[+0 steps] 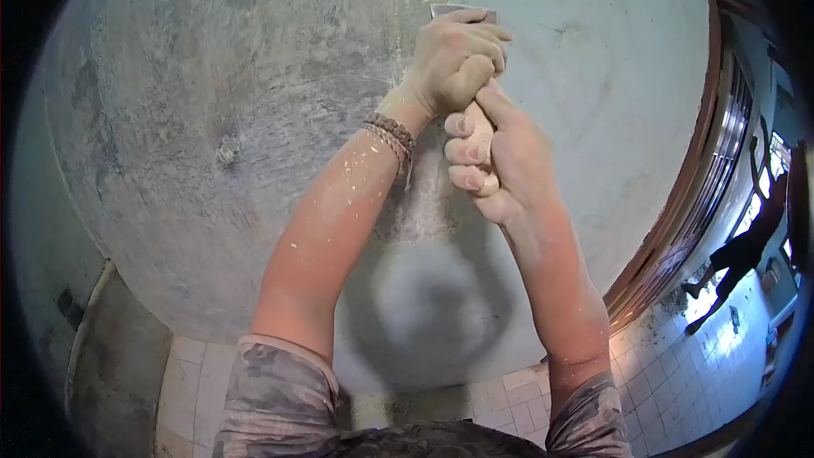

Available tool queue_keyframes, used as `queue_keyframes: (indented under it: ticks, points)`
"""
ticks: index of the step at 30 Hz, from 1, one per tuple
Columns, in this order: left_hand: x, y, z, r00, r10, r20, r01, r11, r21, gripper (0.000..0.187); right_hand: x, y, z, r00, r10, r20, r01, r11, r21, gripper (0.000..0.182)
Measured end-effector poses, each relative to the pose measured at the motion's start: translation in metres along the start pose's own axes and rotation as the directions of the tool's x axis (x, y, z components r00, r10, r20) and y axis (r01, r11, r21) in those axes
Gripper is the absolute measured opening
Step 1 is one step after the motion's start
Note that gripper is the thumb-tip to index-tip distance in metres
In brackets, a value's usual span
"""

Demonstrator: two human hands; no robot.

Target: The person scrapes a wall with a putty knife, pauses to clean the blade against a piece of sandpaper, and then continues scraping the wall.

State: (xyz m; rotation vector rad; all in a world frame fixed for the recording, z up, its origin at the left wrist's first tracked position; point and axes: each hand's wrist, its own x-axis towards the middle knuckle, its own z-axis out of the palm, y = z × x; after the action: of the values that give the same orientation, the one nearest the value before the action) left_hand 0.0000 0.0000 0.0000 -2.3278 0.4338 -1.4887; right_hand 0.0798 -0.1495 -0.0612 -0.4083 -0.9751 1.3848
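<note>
Head view: both hands stacked on one scraper [462,11], pressed to the grey plastered wall [212,119]. Left hand [458,64] sits upper, fist clamped round the top of the handle, just below the blade; right hand [492,157] directly below it, fingers curled tight on the handle's lower end, touching the left. Left is nearer the blade. Only the blade's top edge shows above the left knuckles; the rest is hidden by the fists. Tool's long axis runs up the wall, roughly in line with the forearms, blade end pointing up and away from the person. Left wrist wears beaded bracelets [392,134]. Right of the wall: wooden door frame [695,203], another person [746,246] well apart beyond it on tiled floor [678,382].
</note>
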Motion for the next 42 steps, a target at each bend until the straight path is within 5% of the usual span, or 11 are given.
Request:
queue_keyframes:
  ticks: [2,5,13,21,23,25,28,33,35,37,42]
  points:
    - [0.019,-0.011,-0.003,0.991,0.126,-0.034,-0.114,0.966,0.232,0.025,0.013,-0.011,0.002,0.999,-0.04,0.028,0.04,0.999,-0.006,0.018]
    - [0.027,-0.007,-0.012,0.987,0.159,0.007,-0.155,0.945,0.286,0.026,0.016,-0.022,0.009,0.996,-0.033,0.08,0.031,0.999,0.028,0.015]
    - [-0.057,0.066,0.018,0.986,-0.166,-0.018,0.167,0.977,0.135,0.019,-0.033,0.05,-0.036,0.991,0.133,-0.029,-0.132,0.991,0.018,0.017]
    - [-0.122,0.106,0.06,0.978,-0.211,0.001,0.21,0.975,0.076,0.011,-0.065,0.109,-0.095,0.985,0.167,-0.046,-0.166,0.986,0.026,0.023]
    - [-0.111,0.092,0.063,0.986,-0.164,0.002,0.163,0.984,0.07,0.015,-0.063,0.102,-0.093,0.976,0.212,-0.056,-0.208,0.975,0.079,0.031]
    - [-0.078,0.071,0.058,0.99,-0.143,-0.001,0.142,0.987,0.073,0.016,-0.047,0.076,-0.078,0.984,0.046,-0.174,-0.05,0.999,-0.017,0.02]
    - [-0.067,0.07,0.059,0.99,-0.144,0.009,0.143,0.986,0.089,0.017,-0.043,0.046,-0.07,0.981,0.152,-0.12,-0.135,0.982,0.134,0.018]
    - [-0.073,0.071,0.064,0.984,-0.178,-0.022,0.178,0.983,0.047,0.018,-0.044,0.053,-0.074,0.982,0.137,-0.133,-0.129,0.989,0.068,0.017]
    - [-0.047,0.051,0.055,0.997,-0.07,-0.041,0.074,0.994,0.087,0.018,-0.034,0.035,-0.066,0.977,0.134,-0.166,-0.124,0.99,0.069,0.017]
    - [-0.037,0.047,0.053,0.994,-0.094,-0.048,0.098,0.991,0.093,0.019,-0.027,0.015,-0.057,0.987,0.16,0.006,-0.158,0.967,0.202,0.017]
    - [-0.051,0.059,0.059,0.986,-0.151,-0.072,0.156,0.985,0.069,0.02,-0.04,0.025,-0.062,0.975,0.204,-0.089,-0.195,0.976,0.098,0.021]
